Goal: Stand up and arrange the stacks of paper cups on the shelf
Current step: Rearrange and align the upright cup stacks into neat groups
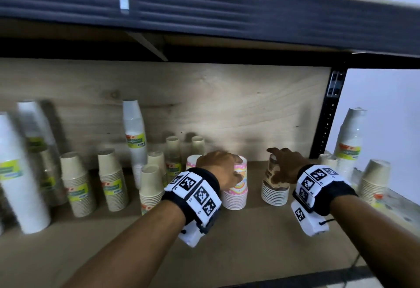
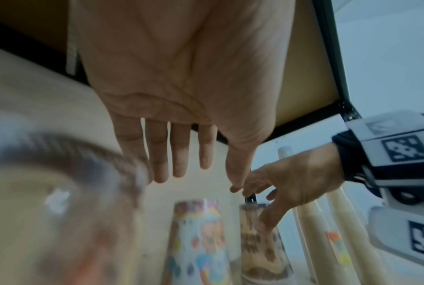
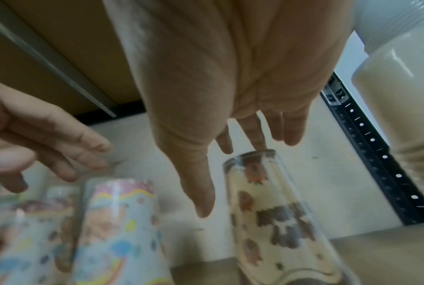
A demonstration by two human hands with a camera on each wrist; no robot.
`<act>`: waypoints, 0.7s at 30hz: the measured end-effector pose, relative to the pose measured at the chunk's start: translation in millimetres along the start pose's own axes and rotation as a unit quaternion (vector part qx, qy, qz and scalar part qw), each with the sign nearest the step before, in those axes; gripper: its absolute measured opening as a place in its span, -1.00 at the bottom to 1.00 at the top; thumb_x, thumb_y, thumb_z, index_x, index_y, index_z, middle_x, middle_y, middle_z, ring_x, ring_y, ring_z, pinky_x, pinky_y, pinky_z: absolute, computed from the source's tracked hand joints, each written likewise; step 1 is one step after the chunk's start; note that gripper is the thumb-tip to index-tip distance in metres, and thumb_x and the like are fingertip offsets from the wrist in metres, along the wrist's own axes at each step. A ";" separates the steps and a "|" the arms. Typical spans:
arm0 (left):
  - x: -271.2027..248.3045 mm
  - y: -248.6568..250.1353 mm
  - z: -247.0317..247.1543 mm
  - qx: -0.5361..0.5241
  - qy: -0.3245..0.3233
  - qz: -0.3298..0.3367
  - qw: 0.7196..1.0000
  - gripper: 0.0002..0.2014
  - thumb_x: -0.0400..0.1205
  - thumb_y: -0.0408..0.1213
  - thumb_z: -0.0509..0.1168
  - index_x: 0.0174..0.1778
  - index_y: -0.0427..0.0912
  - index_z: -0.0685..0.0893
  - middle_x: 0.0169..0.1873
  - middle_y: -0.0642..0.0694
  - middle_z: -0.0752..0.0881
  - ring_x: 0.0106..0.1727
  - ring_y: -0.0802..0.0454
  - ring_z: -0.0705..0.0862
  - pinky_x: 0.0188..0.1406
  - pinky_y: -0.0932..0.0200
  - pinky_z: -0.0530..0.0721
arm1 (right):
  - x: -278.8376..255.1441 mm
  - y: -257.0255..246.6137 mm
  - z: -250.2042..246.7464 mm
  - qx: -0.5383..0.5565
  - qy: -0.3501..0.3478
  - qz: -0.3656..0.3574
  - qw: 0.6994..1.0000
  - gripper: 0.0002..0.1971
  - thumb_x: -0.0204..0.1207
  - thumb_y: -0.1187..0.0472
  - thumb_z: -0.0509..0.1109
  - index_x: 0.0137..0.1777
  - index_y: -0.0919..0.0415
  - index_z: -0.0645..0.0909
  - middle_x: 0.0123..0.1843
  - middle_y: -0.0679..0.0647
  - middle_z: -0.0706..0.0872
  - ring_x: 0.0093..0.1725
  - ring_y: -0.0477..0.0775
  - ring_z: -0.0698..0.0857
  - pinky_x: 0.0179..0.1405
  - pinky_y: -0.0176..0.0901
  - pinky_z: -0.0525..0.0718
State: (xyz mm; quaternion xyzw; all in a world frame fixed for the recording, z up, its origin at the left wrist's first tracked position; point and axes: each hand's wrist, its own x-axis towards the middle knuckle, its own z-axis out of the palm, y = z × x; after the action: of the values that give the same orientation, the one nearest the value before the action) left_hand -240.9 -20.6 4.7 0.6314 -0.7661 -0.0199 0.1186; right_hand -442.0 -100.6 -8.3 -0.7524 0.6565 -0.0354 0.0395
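Note:
Two short wrapped stacks of paper cups stand upside down on the shelf board. One is a pink, colourful printed stack, the other a brown-patterned stack. My left hand hovers over the colourful stack with its fingers straight, holding nothing. My right hand is spread over the brown-patterned stack, and a fingertip touches its top rim. Both stacks are upright.
Tall white stacks and several kraft cup stacks fill the shelf's left half. Beyond the black upright post stand a tall white stack and a kraft stack. The upper shelf beam hangs overhead.

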 end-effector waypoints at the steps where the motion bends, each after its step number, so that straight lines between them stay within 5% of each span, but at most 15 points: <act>1: -1.9 -1.2 -5.3 -0.009 0.011 0.006 1.000 -0.47 0.55 0.07 0.33 0.47 0.20 0.48 0.43 0.00 0.57 0.43 -0.10 0.54 0.37 0.03 0.53 | -2.2 -1.5 -1.6 0.002 0.020 0.000 1.000 -0.03 0.32 -0.01 0.55 0.67 -0.03 0.07 0.50 0.18 0.40 0.51 0.35 0.37 0.43 0.12 0.49; 4: -14.8 -10.4 -29.4 -0.038 0.059 0.005 0.998 -0.50 0.59 0.08 0.31 0.48 0.19 0.46 0.44 0.04 0.55 0.46 -0.06 0.49 0.36 0.11 0.44 | -13.9 -11.3 -7.9 0.035 0.097 -0.006 0.995 -0.13 0.37 -0.13 0.46 0.65 -0.04 0.14 0.56 0.22 0.35 0.59 0.32 0.18 0.54 0.17 0.31; 8: -44.2 -41.1 -58.7 -0.063 0.114 -0.034 0.991 -0.59 0.60 0.12 0.30 0.37 0.18 0.57 0.39 0.08 0.58 0.44 -0.05 0.48 0.38 0.11 0.45 | -43.6 -49.3 -14.6 0.083 0.150 -0.077 0.982 -0.36 0.48 -0.16 0.37 0.55 -0.10 0.31 0.50 0.15 0.41 0.54 0.28 0.18 0.50 0.14 0.31; 13: -84.5 -92.3 -60.5 -0.038 0.159 -0.092 0.982 -0.57 0.53 0.23 0.30 0.30 0.23 0.58 0.35 0.05 0.59 0.37 -0.03 0.54 0.36 -0.07 0.54 | -65.7 -101.2 -4.4 0.157 0.110 -0.157 0.969 -0.54 0.49 -0.24 0.33 0.35 -0.12 0.49 0.32 0.06 0.55 0.44 0.16 0.36 0.43 0.10 0.42; 17: -108.5 -116.5 -49.7 -0.031 0.149 -0.120 0.981 -0.43 0.51 0.19 0.37 0.44 0.18 0.49 0.44 0.00 0.51 0.43 -0.06 0.50 0.41 -0.04 0.51 | -83.9 -138.9 11.3 0.247 0.065 -0.216 0.942 -0.43 0.37 -0.36 0.40 0.29 -0.07 0.54 0.25 -0.03 0.67 0.22 -0.04 0.65 0.23 -0.11 0.63; 21: -117.1 -128.3 -42.5 -0.059 0.134 -0.114 0.983 -0.41 0.49 0.17 0.41 0.46 0.18 0.50 0.39 0.03 0.59 0.33 0.01 0.61 0.30 0.10 0.58 | -89.4 -156.3 26.3 0.199 0.056 -0.212 0.955 -0.38 0.33 -0.29 0.48 0.35 -0.08 0.50 0.35 0.00 0.59 0.31 0.05 0.61 0.29 -0.11 0.56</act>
State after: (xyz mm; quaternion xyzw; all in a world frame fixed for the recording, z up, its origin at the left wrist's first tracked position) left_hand -88.1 72.4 4.5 0.7031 -0.6641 0.0061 0.2540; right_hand -297.4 9.4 -18.0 -0.8481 0.4628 -0.2146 0.1433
